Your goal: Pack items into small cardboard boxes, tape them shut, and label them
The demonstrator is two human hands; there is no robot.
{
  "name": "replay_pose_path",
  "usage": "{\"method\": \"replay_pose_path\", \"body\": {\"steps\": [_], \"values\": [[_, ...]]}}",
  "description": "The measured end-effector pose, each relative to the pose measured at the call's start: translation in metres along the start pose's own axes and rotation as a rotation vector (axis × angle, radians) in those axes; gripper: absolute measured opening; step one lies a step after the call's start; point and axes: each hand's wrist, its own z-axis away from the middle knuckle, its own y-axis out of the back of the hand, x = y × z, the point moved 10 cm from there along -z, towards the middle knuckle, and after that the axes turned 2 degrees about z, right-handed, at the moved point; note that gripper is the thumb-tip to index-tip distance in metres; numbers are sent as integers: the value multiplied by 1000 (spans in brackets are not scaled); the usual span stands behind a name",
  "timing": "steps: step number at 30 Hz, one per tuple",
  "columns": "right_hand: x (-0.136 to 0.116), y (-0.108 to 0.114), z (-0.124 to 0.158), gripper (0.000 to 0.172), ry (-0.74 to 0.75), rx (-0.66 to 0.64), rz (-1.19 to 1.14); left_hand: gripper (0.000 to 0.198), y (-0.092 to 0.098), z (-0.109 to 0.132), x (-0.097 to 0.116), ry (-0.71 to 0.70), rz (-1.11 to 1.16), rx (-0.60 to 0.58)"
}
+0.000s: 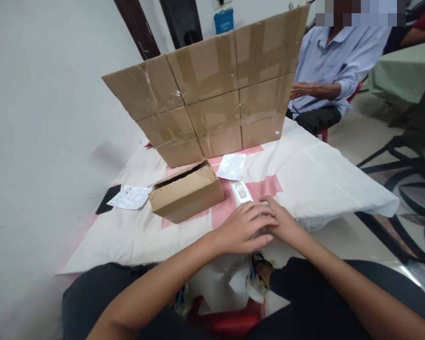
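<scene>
My left hand [248,227] is at the near edge of the table, its fingers stretched out and slightly apart. Its fingertips meet my right hand [276,218], whose fingers are partly hidden; the ones that show are extended. I see nothing held in either. Just beyond my fingers lies a small white object with a grey face [241,192]; its kind is unclear. A narrow cardboard box [189,194] with a slot along its top sits to the left. Behind the white object is a printed sheet [231,166] covered in small shapes.
A tall cardboard panel [214,106] stands across the cloth-covered table [311,165]. Another printed sheet [130,197] overlaps a black flat item [108,199] at left. Beyond the panel sits a person in a light shirt [347,61]. A red stool [233,321] is below me.
</scene>
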Motion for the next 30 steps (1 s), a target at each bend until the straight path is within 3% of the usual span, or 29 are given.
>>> {"method": "replay_pose_path", "body": {"steps": [2,4,7,10,12,16,23,26,30], "values": [[-15,3,-5,48,-29,-105,129,30,25,37,-11,72,-10,52],[-39,-11,-11,48,-33,-196,200,28,44,77,-32,180,14,119],[-78,-55,-10,45,10,-329,144,39,62,133,-67,364,163,306],[-107,-109,2,43,72,-480,121,61,55,170,-97,590,400,428],[-122,-141,10,44,156,-577,152,57,48,178,-104,687,543,437],[-136,-178,14,50,276,-652,174,14,61,180,-103,764,515,431],[-119,-186,-7,29,301,-449,73,19,91,190,-107,741,208,397],[-123,-186,-8,29,337,-427,131,23,91,196,-108,724,72,385],[-134,-180,-14,37,274,-371,221,21,101,195,-99,578,-76,441]]}}
